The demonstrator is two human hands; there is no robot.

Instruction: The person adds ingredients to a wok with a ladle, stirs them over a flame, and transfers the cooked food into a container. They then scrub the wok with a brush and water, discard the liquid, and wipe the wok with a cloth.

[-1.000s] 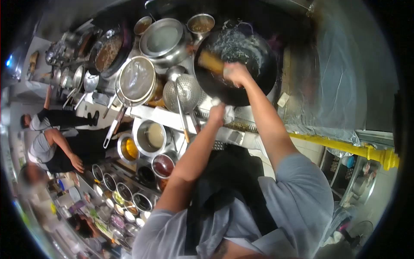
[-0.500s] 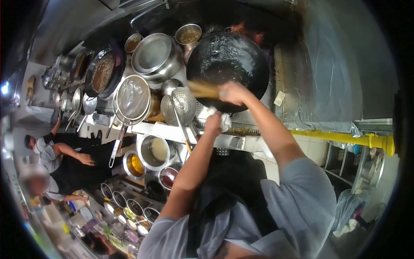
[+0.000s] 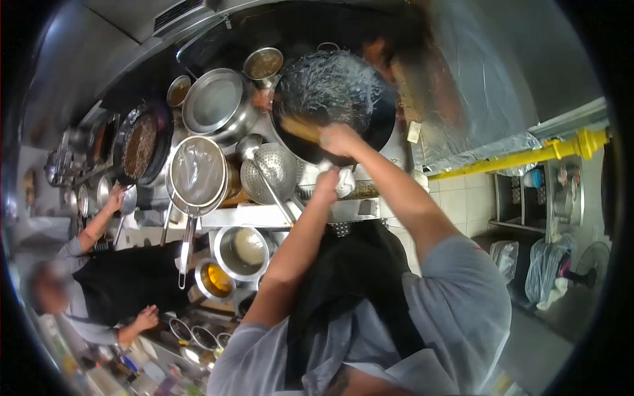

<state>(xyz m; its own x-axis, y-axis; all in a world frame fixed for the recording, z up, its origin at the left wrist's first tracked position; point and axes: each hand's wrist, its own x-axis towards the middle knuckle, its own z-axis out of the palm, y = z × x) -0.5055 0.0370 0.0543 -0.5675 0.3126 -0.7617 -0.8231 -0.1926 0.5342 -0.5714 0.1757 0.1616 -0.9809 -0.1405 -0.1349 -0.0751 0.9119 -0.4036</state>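
Note:
A large black wok [image 3: 380, 125] sits on the stove with foamy, swirling water [image 3: 330, 82] inside. My right hand [image 3: 340, 140] is closed round a wooden brush [image 3: 300, 129], blurred by motion, over the wok's lower left part. Just below the wok's near rim, my left hand [image 3: 326, 181] grips a white cloth [image 3: 345, 183]. To the left of that hand rests a perforated ladle [image 3: 269, 171].
Left of the wok stand a lidded metal pot [image 3: 214, 102], a mesh strainer [image 3: 197, 171] and a wok of brown food [image 3: 140, 145]. A co-worker [image 3: 125, 277] stands at the left. A yellow pipe [image 3: 515, 158] runs at the right.
The view has shifted. The brush has swung to a steeper tilt in my right hand, and the water looks more foamy. The co-worker's one hand now reaches the brown-food wok's handle.

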